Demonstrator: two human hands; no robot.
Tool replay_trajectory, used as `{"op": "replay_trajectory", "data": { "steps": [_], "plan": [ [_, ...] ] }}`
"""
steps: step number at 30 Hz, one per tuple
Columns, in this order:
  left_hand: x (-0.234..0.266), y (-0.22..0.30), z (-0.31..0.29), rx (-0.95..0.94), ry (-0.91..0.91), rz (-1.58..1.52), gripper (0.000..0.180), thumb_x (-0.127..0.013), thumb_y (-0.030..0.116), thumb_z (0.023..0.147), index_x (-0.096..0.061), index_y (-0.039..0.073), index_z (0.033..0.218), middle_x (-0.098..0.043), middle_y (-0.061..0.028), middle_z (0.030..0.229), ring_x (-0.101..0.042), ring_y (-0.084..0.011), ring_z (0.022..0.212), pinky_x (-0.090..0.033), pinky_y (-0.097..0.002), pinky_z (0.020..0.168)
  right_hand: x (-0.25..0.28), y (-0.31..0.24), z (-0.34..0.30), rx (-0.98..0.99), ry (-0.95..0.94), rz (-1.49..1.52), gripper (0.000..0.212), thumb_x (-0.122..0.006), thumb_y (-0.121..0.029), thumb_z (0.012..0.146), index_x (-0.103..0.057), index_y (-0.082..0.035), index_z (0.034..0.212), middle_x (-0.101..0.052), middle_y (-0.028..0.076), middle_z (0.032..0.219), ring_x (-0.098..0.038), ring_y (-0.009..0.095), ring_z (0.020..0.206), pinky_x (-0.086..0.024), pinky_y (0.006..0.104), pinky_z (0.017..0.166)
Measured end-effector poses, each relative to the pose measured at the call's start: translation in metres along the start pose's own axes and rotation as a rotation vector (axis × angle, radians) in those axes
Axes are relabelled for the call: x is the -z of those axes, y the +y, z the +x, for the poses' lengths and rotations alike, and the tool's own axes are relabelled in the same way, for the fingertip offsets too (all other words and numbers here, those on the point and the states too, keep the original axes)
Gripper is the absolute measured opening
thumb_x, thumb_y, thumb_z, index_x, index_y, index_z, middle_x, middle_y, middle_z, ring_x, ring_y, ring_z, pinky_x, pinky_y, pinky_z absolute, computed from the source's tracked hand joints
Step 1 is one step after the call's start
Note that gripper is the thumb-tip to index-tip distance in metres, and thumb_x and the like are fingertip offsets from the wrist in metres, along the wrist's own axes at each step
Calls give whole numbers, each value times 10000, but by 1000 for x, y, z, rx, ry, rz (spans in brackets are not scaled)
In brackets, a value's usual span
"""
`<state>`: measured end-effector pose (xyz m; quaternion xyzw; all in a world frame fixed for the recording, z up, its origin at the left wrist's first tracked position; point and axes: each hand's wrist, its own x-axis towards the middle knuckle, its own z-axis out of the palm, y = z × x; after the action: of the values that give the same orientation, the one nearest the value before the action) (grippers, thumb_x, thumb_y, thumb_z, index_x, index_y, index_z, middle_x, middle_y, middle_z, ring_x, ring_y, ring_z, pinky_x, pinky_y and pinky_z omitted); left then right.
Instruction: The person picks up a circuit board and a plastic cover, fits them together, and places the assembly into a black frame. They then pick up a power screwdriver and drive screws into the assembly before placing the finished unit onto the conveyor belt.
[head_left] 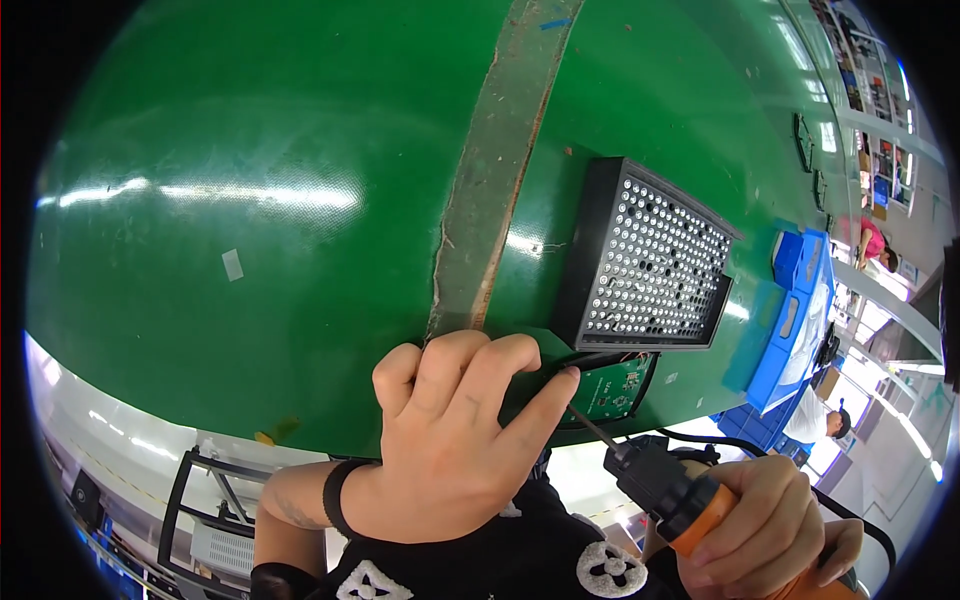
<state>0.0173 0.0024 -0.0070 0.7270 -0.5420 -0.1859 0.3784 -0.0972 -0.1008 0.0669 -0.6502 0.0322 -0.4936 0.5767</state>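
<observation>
My left hand point(462, 430) is closed at the near edge of the green table, its fingers curled and its thumb on the edge of a black housing. A green circuit board point(610, 388) lies inside this housing, partly hidden by the hand. My right hand point(765, 525) grips an orange and black electric screwdriver point(672, 492). Its thin bit slants up and left to the board's lower left side, close to my left thumb; whether the tip touches a screw is too small to tell. Just beyond the housing stands a black tray point(578, 270) with rows of small silver round pieces and several dark spots.
A worn tape strip point(485, 190) runs across the green table point(300, 300). Blue bins point(790, 320) stand at the right, near a black cable point(720, 440). A metal frame point(180, 500) is below left. Two people are farther off at the right.
</observation>
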Motion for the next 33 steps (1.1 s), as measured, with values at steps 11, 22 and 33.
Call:
{"op": "replay_trajectory", "data": {
  "steps": [11, 22, 33],
  "plan": [
    [-2, -2, -2, -29, 64, -22, 307, -739, 126, 560, -685, 180, 857, -512, -11, 903, -463, -225, 818, -278, -376, 749, 0, -3, 0, 11, 26, 37, 440, -628, -159, 796, -430, 12, 1149, -499, 7, 590, -469, 88, 401, -406, 193, 359],
    [-1, -5, -4, -62, 77, -38, 325, -768, 140, 523, -672, 167, 833, -513, -17, 920, -462, -233, 836, -276, -379, 758, 0, -4, 0, -10, 30, 31, 436, -629, -162, 795, -430, 12, 1143, -498, -1, 592, -465, 86, 396, -397, 192, 354],
    [0, 5, 3, 102, -4, 6, 368, -775, 171, 493, -639, 133, 833, -487, -44, 971, -460, -265, 920, -273, -391, 795, 4, -5, -8, -102, -85, -61, 485, -613, -174, 811, -370, -48, 1212, -514, 31, 629, -491, 120, 418, -463, 230, 365]
  ]
}}
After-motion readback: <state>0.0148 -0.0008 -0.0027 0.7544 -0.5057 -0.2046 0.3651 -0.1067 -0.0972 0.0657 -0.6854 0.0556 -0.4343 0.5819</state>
